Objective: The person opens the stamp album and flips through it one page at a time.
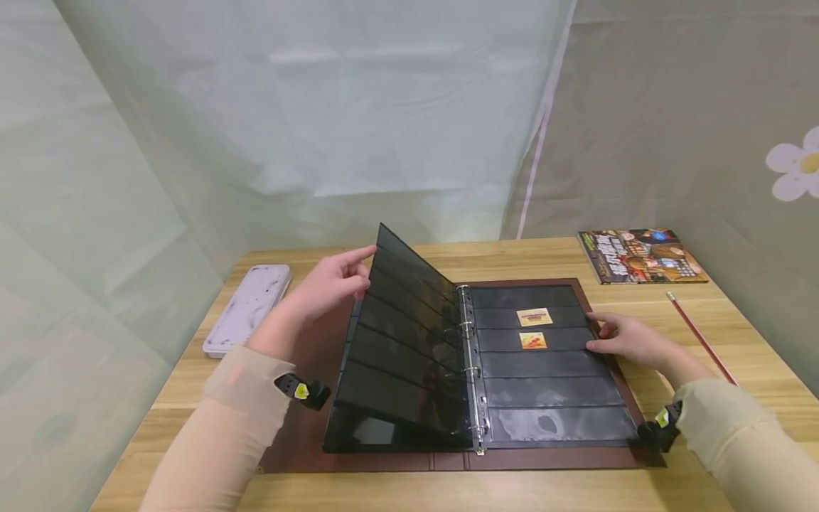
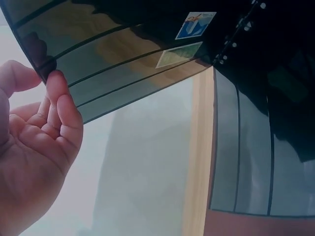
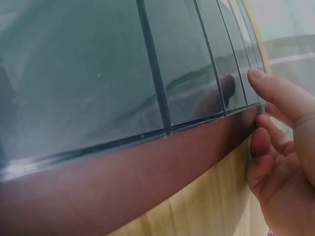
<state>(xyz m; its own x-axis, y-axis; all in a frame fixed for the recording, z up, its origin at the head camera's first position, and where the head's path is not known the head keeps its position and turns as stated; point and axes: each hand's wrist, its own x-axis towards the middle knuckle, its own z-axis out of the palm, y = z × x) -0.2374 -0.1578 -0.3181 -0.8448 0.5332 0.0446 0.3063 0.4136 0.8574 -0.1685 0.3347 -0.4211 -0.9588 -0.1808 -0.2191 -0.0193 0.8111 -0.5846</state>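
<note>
A ring-bound stamp album (image 1: 448,461) with a brown cover lies spread on the table. My left hand (image 1: 328,286) pinches the outer edge of a black album page (image 1: 409,327), which stands tilted up from the rings. Two stamps show on the face of that page in the left wrist view, a blue one (image 2: 196,25) and a greenish one (image 2: 179,54). On the flat right-hand page (image 1: 550,363) sit a cream stamp (image 1: 534,317) and an orange-yellow stamp (image 1: 533,340). At this page's outer edge is my right hand (image 1: 630,341), thumb over the page, fingers loosely bent by the cover.
A pale, speckled case (image 1: 249,309) lies left of the album. At the back right is a colourful booklet (image 1: 642,256), with a red pencil (image 1: 700,338) nearer to the right forearm. Hanging cloth (image 1: 409,128) encloses the wooden table (image 1: 358,491).
</note>
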